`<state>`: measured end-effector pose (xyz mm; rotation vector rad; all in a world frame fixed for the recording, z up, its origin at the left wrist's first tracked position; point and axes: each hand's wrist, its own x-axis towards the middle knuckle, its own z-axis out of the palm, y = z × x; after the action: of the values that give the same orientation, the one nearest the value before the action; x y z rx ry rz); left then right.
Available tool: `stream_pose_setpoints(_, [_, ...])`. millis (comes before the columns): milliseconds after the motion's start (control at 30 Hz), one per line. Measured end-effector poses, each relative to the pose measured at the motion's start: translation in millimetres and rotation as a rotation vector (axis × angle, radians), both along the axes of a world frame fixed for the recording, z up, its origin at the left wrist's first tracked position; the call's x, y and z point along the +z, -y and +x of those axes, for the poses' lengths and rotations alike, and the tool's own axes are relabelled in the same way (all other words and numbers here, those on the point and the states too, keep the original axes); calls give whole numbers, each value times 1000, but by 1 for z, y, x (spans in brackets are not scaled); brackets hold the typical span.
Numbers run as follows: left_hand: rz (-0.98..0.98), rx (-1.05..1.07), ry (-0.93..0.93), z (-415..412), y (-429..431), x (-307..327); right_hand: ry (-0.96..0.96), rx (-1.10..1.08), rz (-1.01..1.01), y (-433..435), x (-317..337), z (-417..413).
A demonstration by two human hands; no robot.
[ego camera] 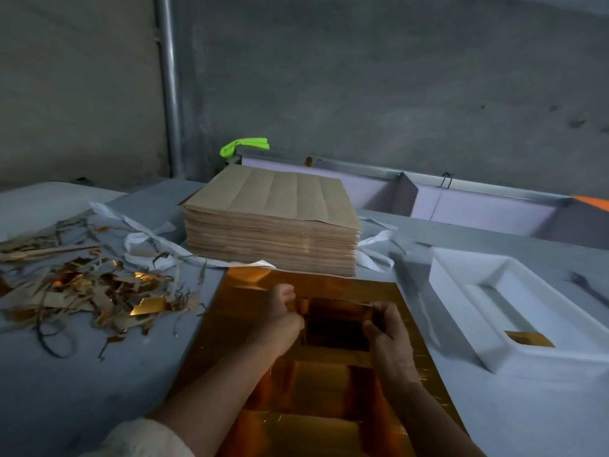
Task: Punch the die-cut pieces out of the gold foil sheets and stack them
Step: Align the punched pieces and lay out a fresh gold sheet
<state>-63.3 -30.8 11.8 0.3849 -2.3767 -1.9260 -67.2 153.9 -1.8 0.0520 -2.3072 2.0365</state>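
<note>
While both forearms are extended forward from the bottom of the view, a small stack of gold pieces point(336, 324) is gripped between the hands. The left hand point(283, 313) is curled round its left end and the right hand point(390, 331) round its right end, knuckles up. The stack is held low over the gold foil sheet point(250, 328); contact cannot be told. The sheet lies flat on the grey worktop point(99, 384), its far edge just beside a tall pile of brown-backed sheets point(273, 225). Bare worktop is seen left of the sheet, then a scrap heap point(82, 291). A white tray point(461, 315) is set near the sheet's right edge, with one gold piece point(529, 338) inside.
</note>
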Motion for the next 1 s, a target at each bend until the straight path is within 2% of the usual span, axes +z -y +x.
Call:
stream_pose_setpoints(167, [0, 37, -9, -13, -27, -2, 58, 38, 0, -4, -4, -6])
stream_pose_setpoints(333, [-7, 108, -10, -12, -34, -17, 139, 68, 133, -9, -14, -10])
stream_pose_setpoints(567, [-3, 151, -32, -12, -41, -25, 105, 76, 289, -4, -17, -14])
stream_pose_setpoints(800, [-38, 149, -62, -20, -50, -24, 110, 26, 225, -22, -15, -26])
stream_pose_setpoints(1000, [-27, 125, -58, -21, -71, -31, 108, -87, 46, -24, -16, -28])
